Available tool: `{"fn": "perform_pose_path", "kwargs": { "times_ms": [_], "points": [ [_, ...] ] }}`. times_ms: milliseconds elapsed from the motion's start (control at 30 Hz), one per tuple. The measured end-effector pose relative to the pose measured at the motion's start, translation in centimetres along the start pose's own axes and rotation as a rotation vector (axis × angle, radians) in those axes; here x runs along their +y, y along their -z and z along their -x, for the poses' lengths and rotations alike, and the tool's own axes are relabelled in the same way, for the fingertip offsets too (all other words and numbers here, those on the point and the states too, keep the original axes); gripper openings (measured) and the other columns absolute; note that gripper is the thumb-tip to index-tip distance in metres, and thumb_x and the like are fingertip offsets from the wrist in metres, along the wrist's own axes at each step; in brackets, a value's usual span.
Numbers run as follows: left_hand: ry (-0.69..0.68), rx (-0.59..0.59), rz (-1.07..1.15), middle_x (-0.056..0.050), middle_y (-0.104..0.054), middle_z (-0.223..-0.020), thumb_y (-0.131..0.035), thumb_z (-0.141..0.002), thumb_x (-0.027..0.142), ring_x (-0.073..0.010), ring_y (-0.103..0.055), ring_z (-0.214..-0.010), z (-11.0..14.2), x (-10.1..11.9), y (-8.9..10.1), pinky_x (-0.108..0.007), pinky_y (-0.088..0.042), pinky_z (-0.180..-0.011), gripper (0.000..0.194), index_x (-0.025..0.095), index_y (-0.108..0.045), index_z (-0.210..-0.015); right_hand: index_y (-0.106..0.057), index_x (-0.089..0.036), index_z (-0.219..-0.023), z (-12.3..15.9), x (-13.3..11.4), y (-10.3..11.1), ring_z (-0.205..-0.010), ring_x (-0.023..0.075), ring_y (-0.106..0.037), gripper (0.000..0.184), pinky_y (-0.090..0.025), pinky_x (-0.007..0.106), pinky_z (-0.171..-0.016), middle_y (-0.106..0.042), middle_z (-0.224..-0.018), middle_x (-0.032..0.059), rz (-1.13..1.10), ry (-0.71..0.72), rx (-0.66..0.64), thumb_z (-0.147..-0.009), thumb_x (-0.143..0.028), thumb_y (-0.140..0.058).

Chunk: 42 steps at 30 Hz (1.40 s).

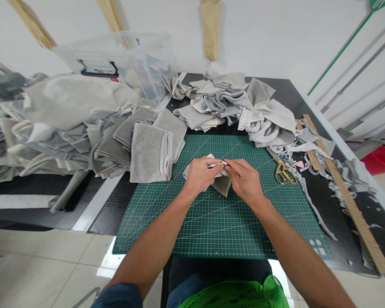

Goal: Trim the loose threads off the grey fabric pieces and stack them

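Over the middle of a green cutting mat [224, 226], both hands pinch the edge of a small grey and white fabric piece [222, 185]. My left hand [200, 173] is closed on its left part, thumb and forefinger toward the centre. Close beside it, my right hand [245, 177] is closed with its fingertips on the same edge. A corner of the fabric hangs below the fingers; the rest is partly hidden by the hands. To the right, gold-handled scissors [285, 172] lie at the mat's edge, their blades partly under scraps.
Folded grey cloths [150, 152] are stacked left of the mat, beside a large fabric heap [67, 128]. More fabric [224, 100] lies behind the mat. A clear plastic bin [115, 55] stands at the back left. Along the right lie a wooden ruler [346, 192] and several offcuts.
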<state>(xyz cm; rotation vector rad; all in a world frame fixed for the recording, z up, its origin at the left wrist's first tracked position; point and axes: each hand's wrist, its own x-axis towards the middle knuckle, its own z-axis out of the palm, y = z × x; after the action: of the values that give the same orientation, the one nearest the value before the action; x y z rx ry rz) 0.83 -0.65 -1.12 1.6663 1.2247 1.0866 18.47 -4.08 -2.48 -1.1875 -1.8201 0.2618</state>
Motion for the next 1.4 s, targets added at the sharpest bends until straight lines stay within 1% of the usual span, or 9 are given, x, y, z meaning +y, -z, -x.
{"fn": "perform_pose_path", "kwargs": {
  "times_ms": [233,400,500,667,733,833,933,1200,1400],
  "points": [
    [0.077,0.077,0.060,-0.005,-0.080,-0.090,-0.078,-0.079,0.032,-0.0209,-0.072,-0.087,-0.2,0.8,0.3,-0.033,-0.057,-0.086,0.015,0.022,-0.084,-0.088,-0.071,-0.021,-0.119,-0.3,1.0,0.4,-0.095,0.0247,-0.067,0.030,-0.055,0.043,-0.088,-0.072,-0.107,0.0111,0.040,-0.191,0.146,-0.101,-0.037,-0.053],
    [0.114,0.084,0.141,-0.006,-0.079,-0.093,-0.076,-0.081,0.039,-0.0211,-0.071,-0.088,-0.6,0.3,0.6,-0.033,-0.056,-0.084,0.021,0.020,-0.081,-0.091,-0.053,-0.016,-0.143,-0.3,1.8,0.4,-0.073,0.0196,-0.058,0.064,-0.052,0.039,-0.072,-0.068,-0.100,0.0085,0.035,-0.402,0.223,-0.087,-0.044,-0.068],
    [0.125,0.086,0.198,-0.005,-0.077,-0.091,-0.075,-0.082,0.042,-0.0178,-0.069,-0.083,-0.7,-0.1,0.6,-0.029,-0.055,-0.077,0.023,0.022,-0.079,-0.093,-0.064,-0.017,-0.127,-0.5,1.3,0.8,-0.061,0.0158,-0.052,0.049,-0.048,0.034,-0.063,-0.066,-0.079,0.0015,-0.113,-0.499,0.109,-0.090,-0.048,-0.065],
    [0.157,0.118,0.311,0.000,-0.071,-0.083,-0.074,-0.082,0.040,-0.0115,-0.062,-0.070,-0.7,0.0,0.3,-0.022,-0.049,-0.064,0.020,0.023,-0.072,-0.091,-0.063,-0.022,-0.133,-0.6,0.4,0.6,-0.080,0.0184,-0.061,0.059,-0.051,0.035,-0.075,-0.074,-0.110,0.0066,-0.236,-0.365,-0.148,-0.080,-0.045,-0.077],
    [0.202,0.120,0.394,0.002,-0.066,-0.075,-0.074,-0.082,0.040,-0.0100,-0.058,-0.062,-0.7,0.2,0.3,-0.020,-0.046,-0.057,0.021,0.022,-0.068,-0.091,-0.069,-0.023,-0.123,-0.5,0.4,0.3,-0.085,0.0203,-0.062,0.051,-0.050,0.035,-0.078,-0.074,-0.104,0.0051,-0.206,-0.347,-0.207,-0.077,-0.041,-0.079],
    [0.299,0.106,0.566,0.004,-0.061,-0.067,-0.076,-0.077,0.037,-0.0096,-0.054,-0.055,-0.9,0.5,0.8,-0.020,-0.041,-0.051,0.024,0.022,-0.063,-0.091,-0.074,-0.021,-0.097,-0.4,0.5,0.4,-0.074,0.0174,-0.057,0.023,-0.046,0.031,-0.070,-0.069,-0.082,0.0009,-0.255,-0.419,-0.174,-0.083,-0.038,-0.072],
    [0.366,0.082,0.694,0.004,-0.060,-0.067,-0.078,-0.071,0.030,-0.0104,-0.055,-0.055,-1.2,0.7,1.9,-0.021,-0.042,-0.051,0.023,0.020,-0.063,-0.086,-0.072,-0.021,-0.090,-0.6,0.5,1.0,-0.069,0.0149,-0.053,0.020,-0.042,0.029,-0.064,-0.066,-0.080,0.0000,-0.488,-0.493,-0.037,-0.085,-0.040,-0.071],
    [0.498,-0.276,0.571,-0.001,-0.068,-0.072,-0.067,-0.067,0.017,-0.0134,-0.057,-0.055,-1.1,0.4,3.2,-0.024,-0.038,-0.049,0.026,0.019,-0.073,-0.092,-0.064,-0.023,-0.093,-1.1,0.6,1.5,-0.066,0.0140,-0.049,0.026,-0.043,0.028,-0.060,-0.054,-0.077,-0.0020,-0.834,-0.597,0.217,-0.087,-0.047,-0.072],
    [0.166,-0.551,0.386,-0.007,-0.075,-0.115,-0.060,-0.064,0.005,-0.0223,-0.068,-0.105,-0.7,0.7,2.8,-0.032,-0.051,-0.088,0.056,0.017,-0.074,-0.117,-0.069,-0.026,-0.108,-0.8,0.8,0.9,-0.082,0.0167,-0.063,0.034,-0.052,0.031,-0.075,-0.069,-0.095,0.0015,-0.795,-0.526,0.215,-0.081,-0.041,-0.082]
  ]
}}
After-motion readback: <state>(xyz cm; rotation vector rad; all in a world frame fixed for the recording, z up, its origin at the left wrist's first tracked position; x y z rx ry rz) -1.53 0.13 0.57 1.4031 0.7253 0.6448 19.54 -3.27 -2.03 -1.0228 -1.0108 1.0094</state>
